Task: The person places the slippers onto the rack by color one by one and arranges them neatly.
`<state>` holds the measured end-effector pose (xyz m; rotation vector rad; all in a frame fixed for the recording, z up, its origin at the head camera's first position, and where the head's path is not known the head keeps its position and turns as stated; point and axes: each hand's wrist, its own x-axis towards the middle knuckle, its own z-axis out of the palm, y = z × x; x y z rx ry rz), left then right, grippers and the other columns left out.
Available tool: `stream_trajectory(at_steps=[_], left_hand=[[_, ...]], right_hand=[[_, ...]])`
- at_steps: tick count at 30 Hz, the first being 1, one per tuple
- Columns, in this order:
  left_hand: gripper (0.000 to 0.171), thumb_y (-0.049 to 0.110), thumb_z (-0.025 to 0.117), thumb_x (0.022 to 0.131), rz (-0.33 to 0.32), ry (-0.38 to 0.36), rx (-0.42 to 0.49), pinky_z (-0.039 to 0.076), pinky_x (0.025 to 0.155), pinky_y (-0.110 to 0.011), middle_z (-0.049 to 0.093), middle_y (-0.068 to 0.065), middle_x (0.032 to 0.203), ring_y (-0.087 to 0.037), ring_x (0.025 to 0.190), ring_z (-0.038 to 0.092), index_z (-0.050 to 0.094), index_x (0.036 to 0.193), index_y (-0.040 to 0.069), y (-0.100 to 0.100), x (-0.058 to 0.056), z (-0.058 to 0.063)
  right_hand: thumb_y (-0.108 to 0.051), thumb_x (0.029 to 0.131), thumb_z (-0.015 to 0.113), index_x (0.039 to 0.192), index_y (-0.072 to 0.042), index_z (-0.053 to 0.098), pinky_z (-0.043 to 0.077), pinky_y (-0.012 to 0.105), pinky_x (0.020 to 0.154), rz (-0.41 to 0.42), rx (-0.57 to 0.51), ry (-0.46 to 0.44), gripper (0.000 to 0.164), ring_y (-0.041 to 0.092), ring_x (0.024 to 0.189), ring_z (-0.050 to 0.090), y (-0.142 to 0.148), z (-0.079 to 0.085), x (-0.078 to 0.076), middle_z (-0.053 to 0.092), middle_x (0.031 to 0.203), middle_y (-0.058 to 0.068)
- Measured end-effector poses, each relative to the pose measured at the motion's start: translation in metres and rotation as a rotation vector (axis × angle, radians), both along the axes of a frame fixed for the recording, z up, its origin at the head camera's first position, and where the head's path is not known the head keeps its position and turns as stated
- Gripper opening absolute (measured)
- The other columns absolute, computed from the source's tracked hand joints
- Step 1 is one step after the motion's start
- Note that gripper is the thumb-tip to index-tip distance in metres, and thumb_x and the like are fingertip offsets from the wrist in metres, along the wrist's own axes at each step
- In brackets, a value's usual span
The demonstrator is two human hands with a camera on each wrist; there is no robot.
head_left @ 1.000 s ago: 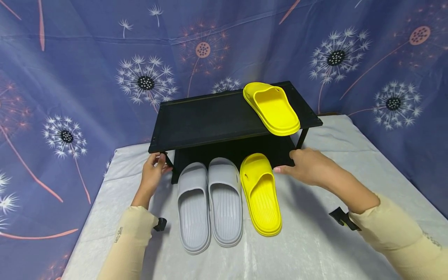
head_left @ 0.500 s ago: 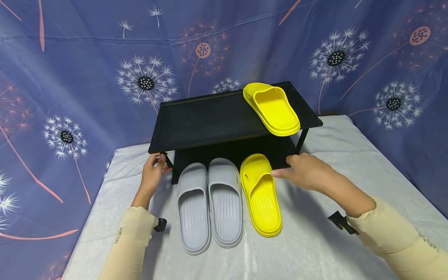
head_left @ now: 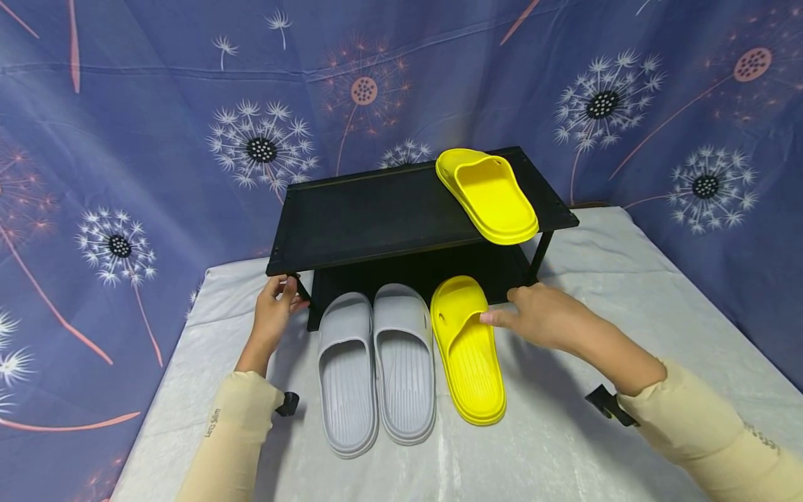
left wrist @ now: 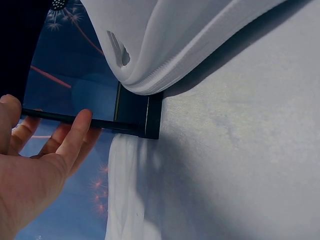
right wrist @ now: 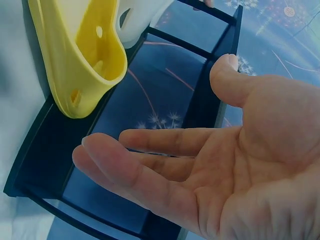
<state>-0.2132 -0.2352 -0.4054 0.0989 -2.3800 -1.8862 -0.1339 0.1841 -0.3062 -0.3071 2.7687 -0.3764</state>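
A black two-tier shoe rack (head_left: 370, 213) stands against the back curtain. My left hand (head_left: 273, 307) grips its front left leg (left wrist: 60, 117), thumb and fingers on either side of the thin post. One yellow slipper (head_left: 492, 199) lies on the top shelf at the right. Its mate, another yellow slipper (head_left: 470, 369), stands in front with its toe at the lower shelf. Two grey slippers (head_left: 345, 397) sit side by side left of it. My right hand (head_left: 546, 314) hovers beside the front yellow slipper, thumb overlapping its edge; the right wrist view shows loosely bent, unfilled fingers (right wrist: 145, 180).
A pale plush cloth (head_left: 564, 446) covers the table under the rack and slippers. Behind hangs a blue curtain (head_left: 401, 70) with dandelion prints. The rack's front right leg (head_left: 541, 254) rises just beyond my right hand.
My right hand has drifted left and slightly toward me, from the rack's right leg to the front yellow slipper. The left hand, rack and slippers look the same.
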Motion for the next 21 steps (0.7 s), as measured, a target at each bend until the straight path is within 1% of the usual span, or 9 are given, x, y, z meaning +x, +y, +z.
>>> stream_trajectory(at_steps=[8,13,16,19,21], left_hand=[[0.052,0.036,0.047,0.098,0.007,0.018,0.0,0.057,0.087,-0.031,0.044,-0.016,0.117,-0.032,0.096,0.062,0.043,0.128,-0.007,0.0,-0.001,-0.002],[0.051,0.036,0.047,0.098,0.002,0.025,-0.005,0.057,0.085,-0.029,0.045,-0.015,0.115,-0.026,0.092,0.064,0.044,0.126,-0.006,-0.001,-0.002,-0.002],[0.05,0.037,0.047,0.098,0.003,0.021,-0.009,0.057,0.086,-0.03,0.045,-0.015,0.115,-0.027,0.093,0.064,0.044,0.127,-0.005,-0.002,-0.002,-0.002],[0.05,0.037,0.046,0.098,0.004,0.011,-0.012,0.057,0.087,-0.031,0.044,-0.015,0.116,-0.029,0.096,0.063,0.044,0.127,-0.004,-0.001,-0.002,-0.002],[0.049,0.036,0.046,0.098,0.005,-0.003,-0.005,0.056,0.089,-0.032,0.044,-0.015,0.118,-0.029,0.097,0.063,0.044,0.127,-0.004,-0.001,-0.001,0.0]], right_hand=[[-0.067,0.089,0.048,0.128,0.013,0.052,0.05,0.06,0.086,-0.01,0.007,-0.018,0.089,0.048,0.112,0.054,-0.003,-0.006,0.001,0.056,0.123,0.033],[-0.067,0.089,0.048,0.127,0.011,0.054,0.052,0.059,0.084,-0.023,0.026,-0.034,0.087,0.047,0.109,0.056,-0.006,-0.01,0.003,0.057,0.123,0.031],[-0.066,0.09,0.049,0.127,0.009,0.056,0.053,0.057,0.082,-0.012,0.031,-0.031,0.084,0.044,0.106,0.058,-0.007,-0.013,0.005,0.059,0.121,0.03],[-0.063,0.09,0.051,0.123,0.008,0.059,0.054,0.054,0.079,0.005,0.024,-0.014,0.079,0.039,0.099,0.062,-0.008,-0.015,0.007,0.062,0.117,0.027],[-0.063,0.09,0.051,0.123,0.008,0.059,0.054,0.054,0.08,0.008,0.017,-0.01,0.078,0.039,0.1,0.061,-0.008,-0.017,0.008,0.061,0.118,0.027]])
